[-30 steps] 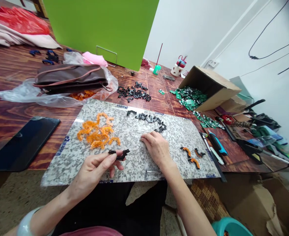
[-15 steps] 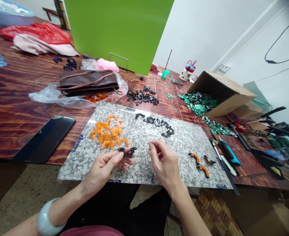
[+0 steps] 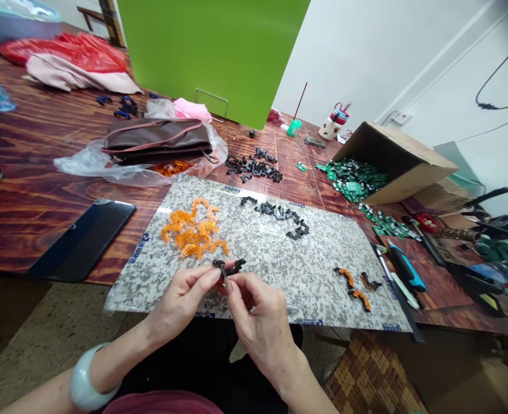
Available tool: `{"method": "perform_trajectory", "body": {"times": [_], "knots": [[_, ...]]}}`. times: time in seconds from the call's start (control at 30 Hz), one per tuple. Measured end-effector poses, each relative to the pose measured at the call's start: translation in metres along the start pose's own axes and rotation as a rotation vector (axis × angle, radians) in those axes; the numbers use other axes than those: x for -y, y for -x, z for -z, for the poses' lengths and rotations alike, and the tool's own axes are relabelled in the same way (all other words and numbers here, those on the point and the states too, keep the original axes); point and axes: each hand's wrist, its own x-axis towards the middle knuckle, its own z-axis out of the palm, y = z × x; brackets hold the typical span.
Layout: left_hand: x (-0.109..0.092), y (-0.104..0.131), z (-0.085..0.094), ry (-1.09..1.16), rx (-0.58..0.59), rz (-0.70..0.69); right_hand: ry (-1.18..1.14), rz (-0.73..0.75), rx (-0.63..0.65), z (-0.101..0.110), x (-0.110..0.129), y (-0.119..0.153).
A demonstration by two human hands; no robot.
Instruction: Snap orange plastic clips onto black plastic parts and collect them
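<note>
Between the thumb and fingers of my left hand (image 3: 188, 290) is a small black plastic bracket (image 3: 237, 266), held above the front of the speckled board (image 3: 314, 276). My right hand (image 3: 258, 307) is closed in a pinch right against the bracket. A thin, narrow piece (image 3: 224, 272) shows at its fingertips, too small to make out fully. Just beyond my left hand lies a pile of orange translucent curved pieces (image 3: 193, 230). Thin pale slivers (image 3: 266, 234) lie mid-board, with a row of black brackets (image 3: 279, 213) behind them. Joined orange-and-black pieces (image 3: 361, 299) rest at the right.
A phone (image 3: 83, 238) lies left of the board. Behind it are a brown bag (image 3: 156, 141) on clear plastic and more black parts (image 3: 256, 167). A cardboard box (image 3: 413, 164) spills green circuit boards (image 3: 352, 178). A utility knife (image 3: 407, 267) lies beside the board's right edge.
My right hand has moved left and in to meet the black bracket in my left hand. The bracket has turned a little. The whole view has shifted slightly.
</note>
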Motion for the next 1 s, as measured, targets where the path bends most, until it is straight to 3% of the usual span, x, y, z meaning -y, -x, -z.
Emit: {"method": "perform_trajectory", "body": {"times": [0.67, 1.0], "knots": [[-0.008, 0.001, 0.0, -0.123, 0.007, -0.079, -0.09, -0.124, 0.011, -0.003, 0.001, 0.003], [0.003, 0.001, -0.001, -0.043, -0.009, 0.025, -0.007, -0.098, -0.023, -0.007, 0.003, 0.005]]}}
